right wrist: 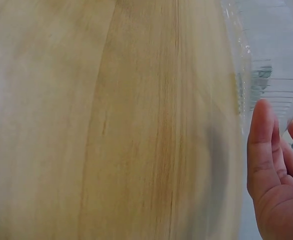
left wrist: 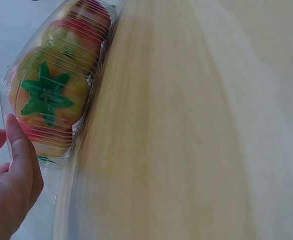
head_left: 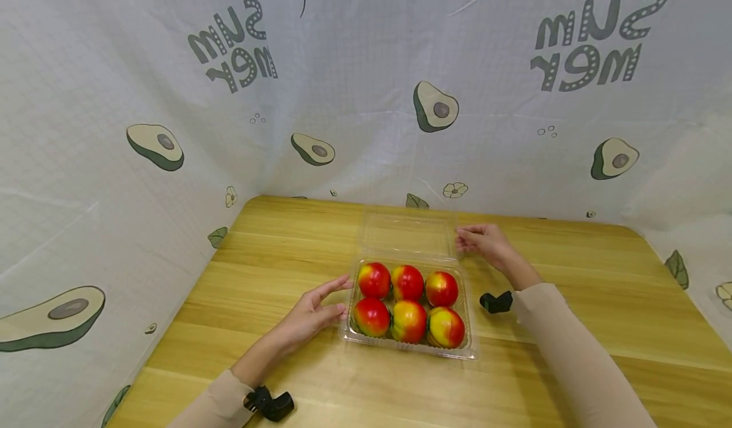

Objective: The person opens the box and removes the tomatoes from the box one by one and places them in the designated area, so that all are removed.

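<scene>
A clear plastic clamshell box [head_left: 470, 352] lies open on the table, its hinged lid [head_left: 408, 234] standing at the far side. Several round, glossy red-and-yellow fruits [head_left: 408, 321] fill the box in two rows; a green star-shaped leaf [left wrist: 46, 95] shows through its wall in the left wrist view. At the box's left side, my left hand [head_left: 309, 314] rests its extended fingers against the edge, thumb held apart. My right hand [head_left: 483, 242] pinches the lid's right edge between thumb and fingers. The lid's clear side [right wrist: 276, 55] also appears in the right wrist view.
The box stands on a wood-grain table [head_left: 274, 244]. A pale curtain [head_left: 354, 85] printed with avocados and lettering hangs behind and along the sides. Each wrist bears a small black camera mount, one left [head_left: 271, 404], one right [head_left: 496, 301].
</scene>
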{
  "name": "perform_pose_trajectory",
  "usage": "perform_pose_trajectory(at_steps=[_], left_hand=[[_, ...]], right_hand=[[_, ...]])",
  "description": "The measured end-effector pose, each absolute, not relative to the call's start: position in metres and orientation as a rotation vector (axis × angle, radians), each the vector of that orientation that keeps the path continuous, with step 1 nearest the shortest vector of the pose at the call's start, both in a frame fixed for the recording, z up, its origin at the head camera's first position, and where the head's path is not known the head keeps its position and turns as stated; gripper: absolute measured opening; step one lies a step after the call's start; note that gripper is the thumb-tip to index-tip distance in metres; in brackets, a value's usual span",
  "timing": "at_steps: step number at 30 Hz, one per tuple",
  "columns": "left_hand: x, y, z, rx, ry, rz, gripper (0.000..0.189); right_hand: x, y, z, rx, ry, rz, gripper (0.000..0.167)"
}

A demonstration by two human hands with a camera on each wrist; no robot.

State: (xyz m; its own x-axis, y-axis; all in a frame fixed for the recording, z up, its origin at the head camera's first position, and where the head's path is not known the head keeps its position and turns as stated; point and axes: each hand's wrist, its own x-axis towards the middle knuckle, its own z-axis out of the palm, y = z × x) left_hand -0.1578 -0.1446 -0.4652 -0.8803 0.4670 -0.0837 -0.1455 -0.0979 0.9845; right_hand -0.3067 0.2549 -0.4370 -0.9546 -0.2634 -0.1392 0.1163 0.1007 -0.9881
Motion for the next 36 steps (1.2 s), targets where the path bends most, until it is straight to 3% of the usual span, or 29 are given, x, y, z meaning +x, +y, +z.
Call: perform_pose_trajectory(at_steps=[14,21,36], left_hand=[[-0.159,-0.145,-0.468,0.374,1.862,2.008,0.06],[-0.16,-0.145,-0.467,0.409,1.851,2.004,0.06],[-0.163,-0.144,-0.464,0.417,1.917,1.929,0.058]], right_hand=[[-0.311,0.254,-0.444,-0.067,2.098,-1.88,0.045],[-0.307,0.26,-0.443,-0.156,2.003,-1.978,0.038],[-0.3,0.266,-0.434,-0.109,2.196,-1.786,0.053]])
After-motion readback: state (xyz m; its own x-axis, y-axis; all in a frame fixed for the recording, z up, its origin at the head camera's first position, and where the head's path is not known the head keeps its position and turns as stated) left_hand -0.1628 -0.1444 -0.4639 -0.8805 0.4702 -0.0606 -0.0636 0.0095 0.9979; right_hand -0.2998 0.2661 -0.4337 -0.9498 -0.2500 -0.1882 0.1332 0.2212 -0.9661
